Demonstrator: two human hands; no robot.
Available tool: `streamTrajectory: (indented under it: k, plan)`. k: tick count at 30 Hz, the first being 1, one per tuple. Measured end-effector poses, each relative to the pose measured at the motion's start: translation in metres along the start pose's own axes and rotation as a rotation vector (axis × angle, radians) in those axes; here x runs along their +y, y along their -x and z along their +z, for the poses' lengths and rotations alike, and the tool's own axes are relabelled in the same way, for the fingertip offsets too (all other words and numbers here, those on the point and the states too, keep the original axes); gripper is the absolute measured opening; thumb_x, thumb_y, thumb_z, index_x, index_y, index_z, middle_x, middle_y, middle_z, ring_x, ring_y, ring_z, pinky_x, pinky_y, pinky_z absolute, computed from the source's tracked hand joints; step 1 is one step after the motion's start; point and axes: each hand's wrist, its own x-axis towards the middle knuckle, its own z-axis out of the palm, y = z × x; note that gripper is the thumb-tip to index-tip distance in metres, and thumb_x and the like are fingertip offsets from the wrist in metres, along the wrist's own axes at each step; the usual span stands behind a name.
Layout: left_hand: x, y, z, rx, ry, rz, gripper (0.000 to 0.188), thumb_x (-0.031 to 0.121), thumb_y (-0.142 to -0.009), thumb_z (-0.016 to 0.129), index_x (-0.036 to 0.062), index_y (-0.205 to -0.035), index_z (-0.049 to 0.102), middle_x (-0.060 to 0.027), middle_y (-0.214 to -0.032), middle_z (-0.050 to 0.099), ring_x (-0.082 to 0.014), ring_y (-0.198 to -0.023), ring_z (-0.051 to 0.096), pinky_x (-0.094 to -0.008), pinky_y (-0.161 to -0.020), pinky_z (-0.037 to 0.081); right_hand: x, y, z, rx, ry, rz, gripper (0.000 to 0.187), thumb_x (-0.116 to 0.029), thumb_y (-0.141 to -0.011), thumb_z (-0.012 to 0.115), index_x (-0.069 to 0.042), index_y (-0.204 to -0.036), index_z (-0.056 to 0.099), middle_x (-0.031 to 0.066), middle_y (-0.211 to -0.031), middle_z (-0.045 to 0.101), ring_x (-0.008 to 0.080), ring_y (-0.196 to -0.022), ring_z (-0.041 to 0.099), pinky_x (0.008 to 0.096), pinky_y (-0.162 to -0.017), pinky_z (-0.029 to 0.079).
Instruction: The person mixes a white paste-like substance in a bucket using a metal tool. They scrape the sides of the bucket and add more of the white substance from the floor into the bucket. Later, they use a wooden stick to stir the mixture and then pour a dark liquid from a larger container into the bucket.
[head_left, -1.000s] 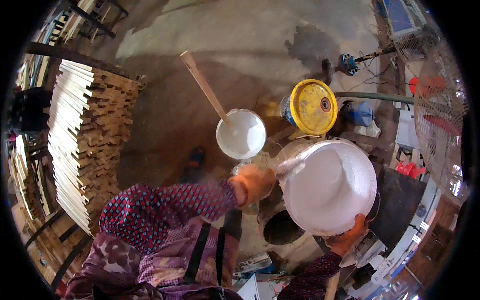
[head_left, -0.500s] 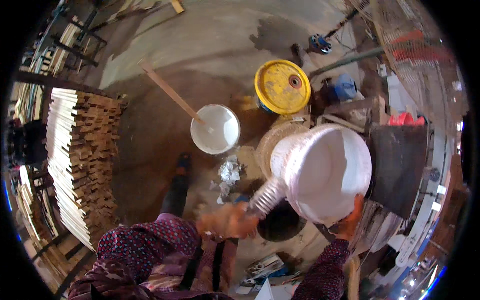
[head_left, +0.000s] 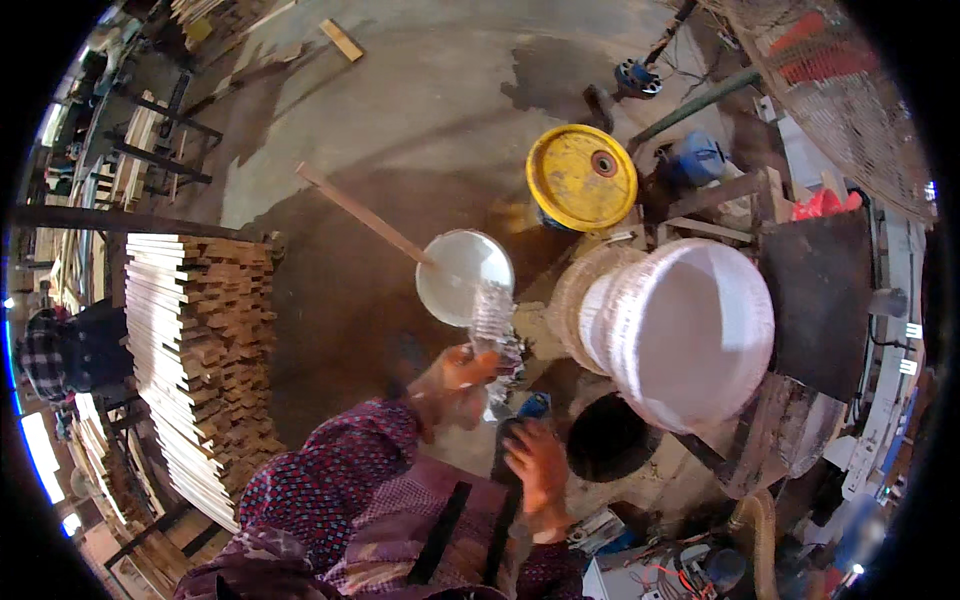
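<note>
My left hand point(head_left: 458, 378) is closed around a ribbed, see-through plastic bottle point(head_left: 491, 316), whose far end is over the near right rim of a small white bucket point(head_left: 418, 293). A wooden stick point(head_left: 365, 213) leans out of that bucket, which has pale stuff inside. My right hand point(head_left: 538, 470) is in front of my body, its fingers apart and nothing visible in them. To its right and farther off is a large white bucket point(head_left: 690, 335), its mouth facing me and its inside whitish. Neither hand touches the large bucket.
A yellow-lidded drum point(head_left: 582, 178) stands beyond the large bucket. A dark round opening point(head_left: 612, 437) lies near my right hand. Stacked wooden strips point(head_left: 205, 350) rise on the left. A dark panel point(head_left: 815, 300) and a machine frame are on the right.
My left hand has swung the bottle from beside the large bucket to the small bucket. My right hand has let go of the large bucket's rim and moved left toward my body.
</note>
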Motion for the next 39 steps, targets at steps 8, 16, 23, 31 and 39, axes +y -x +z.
streamTrajectory:
  k: [8,16,23,31,39]
  plan:
    - [0.012,-0.010,-0.054,-0.019,-0.577,-0.121,0.035,0.040,-0.092,0.061,0.0058,-0.097,0.064,0.0002,-0.082,0.062,-0.0088,-0.072,0.053,-0.0283,-0.063,0.045,0.005,-0.079,0.148,0.191,0.357,-0.208,0.041,-0.032,-0.094,0.056,0.001,-0.119,0.055,0.0028,-0.100,0.061,0.0100,-0.086,0.054,0.0265,-0.075,0.045]
    - [0.034,-0.022,-0.122,-0.122,-0.166,-0.230,0.037,0.034,-0.088,0.065,0.0030,-0.109,0.065,-0.0043,-0.090,0.065,-0.0120,-0.076,0.059,-0.0313,-0.065,0.049,0.076,-0.102,0.117,0.175,-0.150,-0.065,0.063,-0.039,-0.091,0.061,-0.005,-0.139,0.037,0.0138,-0.134,0.051,0.0275,-0.113,0.058,0.0406,-0.091,0.049]
    - [0.015,-0.062,-0.179,0.198,-0.378,-0.019,0.031,0.020,-0.090,0.064,-0.0006,-0.112,0.062,-0.0050,-0.091,0.066,-0.0118,-0.083,0.059,-0.0284,-0.071,0.049,0.181,-0.184,0.062,0.312,-0.083,0.090,0.056,-0.037,-0.092,0.062,-0.009,-0.136,0.043,0.0122,-0.134,0.052,0.0288,-0.113,0.057,0.0406,-0.087,0.051]
    - [0.027,-0.092,-0.212,0.253,-0.555,-0.140,0.032,0.021,-0.088,0.064,-0.0006,-0.111,0.062,-0.0068,-0.099,0.065,-0.0166,-0.090,0.060,-0.0330,-0.074,0.050,0.247,-0.344,0.076,0.334,-0.346,-0.254,0.051,-0.035,-0.089,0.064,-0.012,-0.131,0.049,0.0074,-0.125,0.055,0.0249,-0.109,0.058,0.0406,-0.086,0.048]
    - [0.035,-0.111,-0.238,-0.134,-1.305,0.424,0.032,0.022,-0.092,0.058,-0.0022,-0.114,0.058,-0.0157,-0.104,0.066,-0.0261,-0.090,0.067,-0.0355,-0.078,0.053,0.228,-0.454,0.110,0.534,-0.274,-0.678,0.021,-0.014,-0.088,0.061,-0.006,-0.107,0.058,0.0072,-0.093,0.066,0.0203,-0.079,0.066,0.0361,-0.067,0.056]
